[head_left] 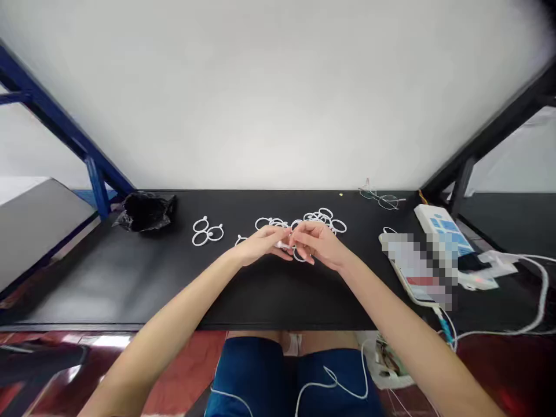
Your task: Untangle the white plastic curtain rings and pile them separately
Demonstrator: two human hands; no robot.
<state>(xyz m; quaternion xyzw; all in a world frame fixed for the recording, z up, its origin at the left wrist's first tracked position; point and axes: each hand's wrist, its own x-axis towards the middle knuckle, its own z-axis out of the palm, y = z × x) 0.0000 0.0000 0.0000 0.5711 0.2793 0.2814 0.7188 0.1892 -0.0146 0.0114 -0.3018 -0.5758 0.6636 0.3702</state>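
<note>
Fingers of the left hand held a white piece at the near side of the ring heap; whether the right hand also gripped, I could not tell. Loose pinch might have lost it there.

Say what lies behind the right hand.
Behind the right hand, several white rings lie overlapping on the black table; the hand covers parts of some, so their exact number cannot be seen.
</note>
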